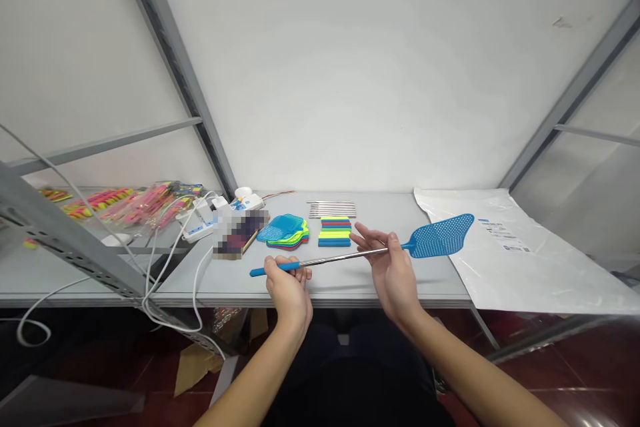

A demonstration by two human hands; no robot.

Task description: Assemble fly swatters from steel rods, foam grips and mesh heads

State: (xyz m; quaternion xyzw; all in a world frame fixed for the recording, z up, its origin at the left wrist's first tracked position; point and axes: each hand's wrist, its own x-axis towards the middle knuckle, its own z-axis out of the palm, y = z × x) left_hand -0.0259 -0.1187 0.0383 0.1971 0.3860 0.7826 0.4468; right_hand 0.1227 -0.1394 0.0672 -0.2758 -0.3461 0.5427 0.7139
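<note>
Left hand and right hand hold a swatter. Beyond their grip, tubes (multicoloured) lie before rods.

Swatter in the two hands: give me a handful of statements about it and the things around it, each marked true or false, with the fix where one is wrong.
1. The left hand grips the swatter by its handle. True.
2. The swatter's head is yellow. False: the head is blue.
3. The metal rods lie farther from the person than the coloured tubes. True.
4. The right hand is on the white sheet. False: the right hand is on the swatter's shaft, near the head.
5. The stack of loose heads is left of the tubes. True.
6. The white sheet is left of the tubes. False: the white sheet is to their right.
</note>
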